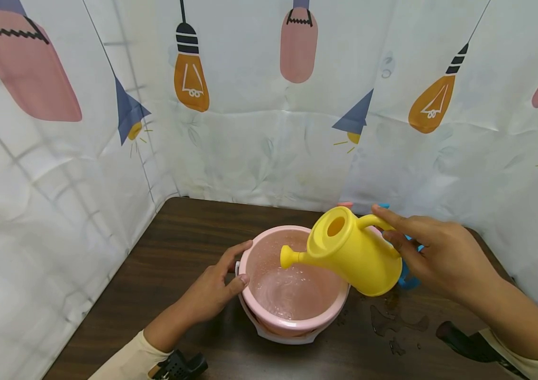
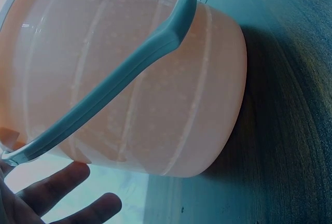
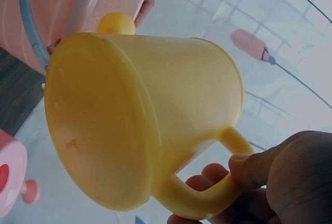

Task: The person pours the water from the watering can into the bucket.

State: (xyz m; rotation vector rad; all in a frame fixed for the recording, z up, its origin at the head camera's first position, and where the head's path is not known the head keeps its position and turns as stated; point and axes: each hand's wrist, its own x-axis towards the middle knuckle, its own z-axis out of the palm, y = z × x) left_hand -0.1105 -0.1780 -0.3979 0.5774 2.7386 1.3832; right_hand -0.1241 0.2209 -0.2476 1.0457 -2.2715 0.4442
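Observation:
A pink bucket (image 1: 292, 322) with water in it stands on the dark wooden table. My left hand (image 1: 214, 287) holds its left rim, the thumb over the edge; in the left wrist view two other fingers (image 2: 57, 185) stretch out beside the bucket wall. The bucket's grey handle (image 2: 129, 63) hangs down along its side. A yellow watering can (image 1: 354, 253) is tilted above the bucket, its spout (image 1: 290, 257) over the opening. My right hand (image 1: 444, 256) grips the can's handle (image 3: 202, 200), thumb on one side and fingers curled round the other.
Spilled water (image 1: 392, 319) lies on the table right of the bucket. Behind the can, a blue object (image 1: 409, 279) is partly hidden. A pink watering can (image 3: 10, 177) shows at the edge of the right wrist view. A patterned curtain (image 1: 259, 148) hangs behind the table and along its sides.

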